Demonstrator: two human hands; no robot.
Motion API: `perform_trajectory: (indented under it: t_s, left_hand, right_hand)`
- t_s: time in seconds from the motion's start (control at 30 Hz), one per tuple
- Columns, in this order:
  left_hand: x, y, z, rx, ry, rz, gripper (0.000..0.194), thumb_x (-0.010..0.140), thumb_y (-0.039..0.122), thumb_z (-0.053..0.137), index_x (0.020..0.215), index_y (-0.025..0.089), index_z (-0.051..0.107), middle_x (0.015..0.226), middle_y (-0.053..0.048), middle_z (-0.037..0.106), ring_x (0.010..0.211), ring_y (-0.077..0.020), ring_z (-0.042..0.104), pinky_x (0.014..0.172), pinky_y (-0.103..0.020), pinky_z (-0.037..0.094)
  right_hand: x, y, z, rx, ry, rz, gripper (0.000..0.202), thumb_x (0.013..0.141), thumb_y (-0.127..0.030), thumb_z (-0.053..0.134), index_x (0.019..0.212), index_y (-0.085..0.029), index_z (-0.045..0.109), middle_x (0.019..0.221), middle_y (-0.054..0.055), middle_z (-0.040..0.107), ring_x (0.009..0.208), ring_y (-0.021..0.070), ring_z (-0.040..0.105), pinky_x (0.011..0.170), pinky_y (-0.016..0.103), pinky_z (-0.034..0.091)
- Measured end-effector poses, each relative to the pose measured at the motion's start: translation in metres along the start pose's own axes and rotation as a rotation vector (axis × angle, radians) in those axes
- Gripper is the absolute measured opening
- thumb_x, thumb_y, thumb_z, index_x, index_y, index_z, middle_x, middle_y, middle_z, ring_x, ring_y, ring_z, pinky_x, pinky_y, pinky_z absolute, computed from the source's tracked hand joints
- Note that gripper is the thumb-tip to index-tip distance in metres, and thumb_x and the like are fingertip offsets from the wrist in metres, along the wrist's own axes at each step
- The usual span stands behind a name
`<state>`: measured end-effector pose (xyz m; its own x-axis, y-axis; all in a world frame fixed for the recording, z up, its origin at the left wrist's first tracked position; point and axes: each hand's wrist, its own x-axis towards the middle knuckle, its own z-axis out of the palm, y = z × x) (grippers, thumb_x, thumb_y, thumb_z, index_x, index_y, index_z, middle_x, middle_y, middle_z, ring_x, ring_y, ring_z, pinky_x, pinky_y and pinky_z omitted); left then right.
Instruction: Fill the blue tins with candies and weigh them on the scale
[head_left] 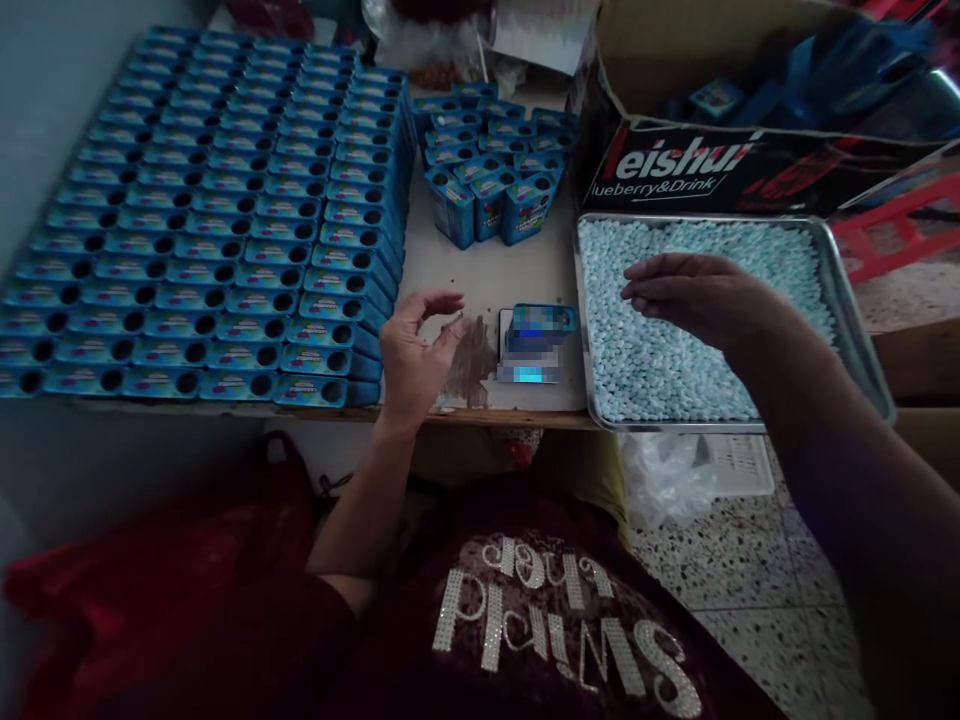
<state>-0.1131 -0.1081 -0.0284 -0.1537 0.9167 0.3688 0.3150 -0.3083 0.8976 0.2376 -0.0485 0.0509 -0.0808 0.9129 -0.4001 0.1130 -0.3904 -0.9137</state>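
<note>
My left hand (421,352) hovers over the front of the table with thumb and fingers curved apart and nothing between them. Just right of it, a small blue box (559,318) lies on a flat pocket scale (531,372) with a lit display; part of both is blurred out. My right hand (694,292) is above a metal tray (590,385) of small pale blue candies (667,370). Its fingertips are pinched together, and whatever they may hold is hidden.
Rows of blue boxes (217,200) with dark round openings cover the table's left side. A looser group of similar boxes (491,185) stands at the back centre. Behind the tray sits a black printed carton (697,165) holding more blue pieces. A red bag (195,560) is low left.
</note>
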Motion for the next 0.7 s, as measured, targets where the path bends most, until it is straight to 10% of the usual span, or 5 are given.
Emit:
perform_trajectory:
  t_s: [0.2, 0.7]
  left_hand:
    - [0.000, -0.004, -0.001, 0.037, -0.003, -0.013, 0.026, 0.093, 0.024, 0.084, 0.118, 0.022, 0.076, 0.115, -0.005, 0.081, 0.111, -0.0220, 0.079, 0.109, -0.040, 0.063]
    - [-0.011, -0.035, 0.026, 0.018, -0.198, -0.167, 0.071, 0.076, 0.019, 0.096, 0.139, 0.028, 0.063, 0.131, -0.008, 0.078, 0.128, -0.0287, 0.073, 0.117, -0.051, 0.056]
  right_hand:
    - [-0.001, 0.002, -0.001, -0.021, -0.035, -0.036, 0.024, 0.076, -0.015, 0.099, 0.094, -0.018, 0.084, 0.094, 0.008, 0.085, 0.091, 0.0234, 0.085, 0.094, 0.037, 0.073]
    - [-0.010, -0.006, -0.002, -0.042, 0.041, -0.019, 0.011, 0.087, -0.014, 0.087, 0.098, -0.016, 0.085, 0.099, 0.011, 0.085, 0.080, 0.0194, 0.083, 0.077, 0.031, 0.072]
